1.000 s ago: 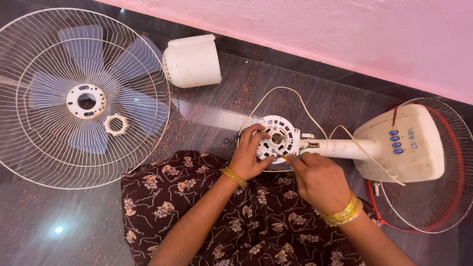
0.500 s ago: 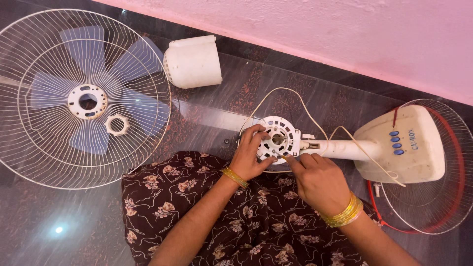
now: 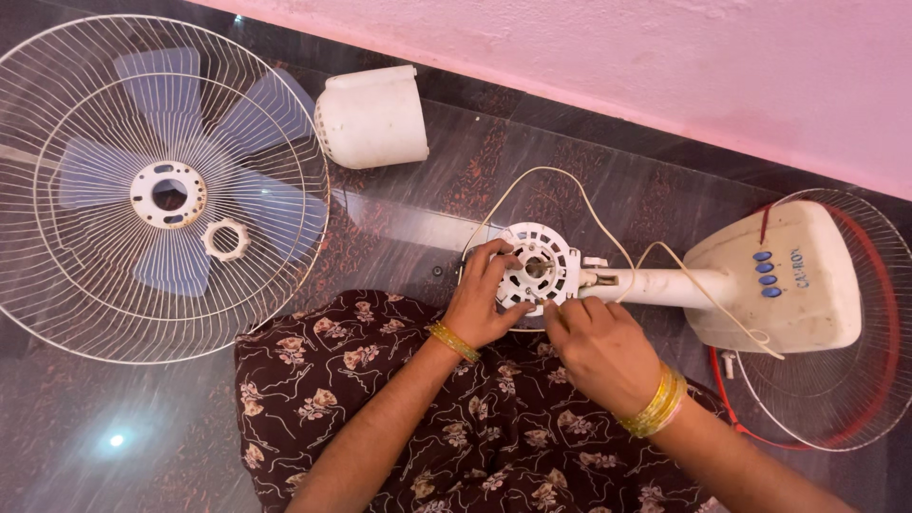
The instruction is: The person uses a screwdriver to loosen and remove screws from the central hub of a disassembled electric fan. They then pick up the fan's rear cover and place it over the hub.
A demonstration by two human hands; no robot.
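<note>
While the person sits on the dark polished floor (image 3: 399, 237) with a brown flowered cloth (image 3: 456, 427) over the lap, both hands work at the white round motor housing (image 3: 538, 269) of a taken-apart pedestal fan, which lies just past the lap near the middle of the view. The left hand (image 3: 480, 304) grips the housing's rim from 8 o'clock, its fingers (image 3: 494, 261) curled and clamped on the edge. The right hand (image 3: 598, 347) comes in from 5 o'clock, its fingers (image 3: 560, 312) drawn together at the housing's lower edge; whether they pinch something small I cannot tell. From the housing a white neck (image 3: 655, 285) runs toward 3 o'clock to the cream control box (image 3: 807, 294) with blue buttons, and a thin white cord (image 3: 570, 190) loops above it. Under the box lies a wire guard with a red rim (image 3: 855, 399). Well apart at 10 o'clock rests the other white wire guard (image 3: 57, 285) over pale blue blades (image 3: 266, 104), with a small white ring (image 3: 226, 238) on it. At 12 o'clock lies a white motor cover (image 3: 372, 119), near the pink wall (image 3: 617, 57).
</note>
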